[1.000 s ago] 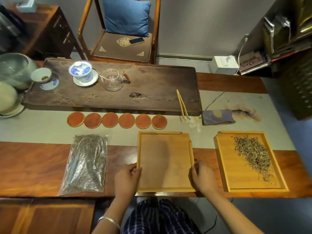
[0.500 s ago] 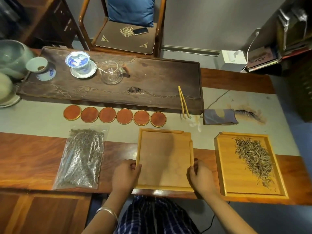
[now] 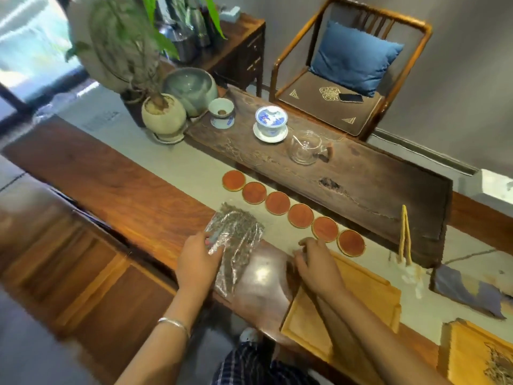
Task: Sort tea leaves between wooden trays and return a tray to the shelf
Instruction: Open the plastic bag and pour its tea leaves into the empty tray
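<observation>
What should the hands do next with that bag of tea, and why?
Probably lift the bag of tea leaves over the empty tray. The left hand already grips its edge, the right hand reaches toward it, and the tray beside it holds nothing.

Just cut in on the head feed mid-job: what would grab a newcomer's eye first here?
Probably the two hands at the table's near edge: the left hand grips a clear bag of tea leaves, and the right hand reaches toward it over the empty wooden tray. Next, the diagonal row of six round orange coasters just beyond, and the blue cushion on the chair behind the table.
</observation>
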{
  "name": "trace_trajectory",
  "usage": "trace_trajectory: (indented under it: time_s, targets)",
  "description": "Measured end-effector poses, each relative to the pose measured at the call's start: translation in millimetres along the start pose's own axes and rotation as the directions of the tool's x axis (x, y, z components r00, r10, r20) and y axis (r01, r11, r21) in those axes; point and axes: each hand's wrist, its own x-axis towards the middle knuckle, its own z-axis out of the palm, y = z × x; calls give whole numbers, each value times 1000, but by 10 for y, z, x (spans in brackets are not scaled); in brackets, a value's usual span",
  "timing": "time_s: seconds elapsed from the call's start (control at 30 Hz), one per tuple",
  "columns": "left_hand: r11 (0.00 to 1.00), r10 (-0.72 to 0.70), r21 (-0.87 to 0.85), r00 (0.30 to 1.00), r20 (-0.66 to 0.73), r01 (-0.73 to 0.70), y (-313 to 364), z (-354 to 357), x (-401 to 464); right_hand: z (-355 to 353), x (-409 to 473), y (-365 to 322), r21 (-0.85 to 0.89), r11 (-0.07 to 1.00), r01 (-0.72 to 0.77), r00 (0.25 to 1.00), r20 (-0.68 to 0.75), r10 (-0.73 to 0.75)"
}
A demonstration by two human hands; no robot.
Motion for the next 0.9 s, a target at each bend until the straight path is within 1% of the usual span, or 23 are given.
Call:
trace_trajectory:
  time_s: [0.1,0.17,0.23,0.33,0.43,0.5,0.6,0.8,0.9]
  targets:
    - [998,-61,20,998,-15,61,-189,-59,84,178,417,-329,-13,994,109,991,75,-108]
    - [996,-79,36,997,-6,79,-260,-28,138,280,655,-473,-31,988,150,984,99,-147]
    - [997,-70,26,997,26,69,-297,54,192,382,861,-537,-65,987,146,985,102,-139]
    - [1000,-10,-2,995,97,10,-281,215,259,506,1067,-531,-98,993,72,994,93,-63]
    - [999,19,41,985,169,-26,-248,384,299,569,1147,-497,-103,994,43,995,91,-33]
    - [997,30,59,981,194,-42,-261,480,294,573,1175,-476,-101,993,55,994,97,-45]
    - [996,58,62,982,178,-70,-315,576,267,560,1212,-436,-107,989,105,989,120,-92]
    - [996,46,68,982,181,-59,-354,622,287,518,1255,-454,-226,948,224,967,169,-189]
    - [996,43,66,982,181,-56,-370,624,283,510,1269,-491,-255,938,236,964,180,-194]
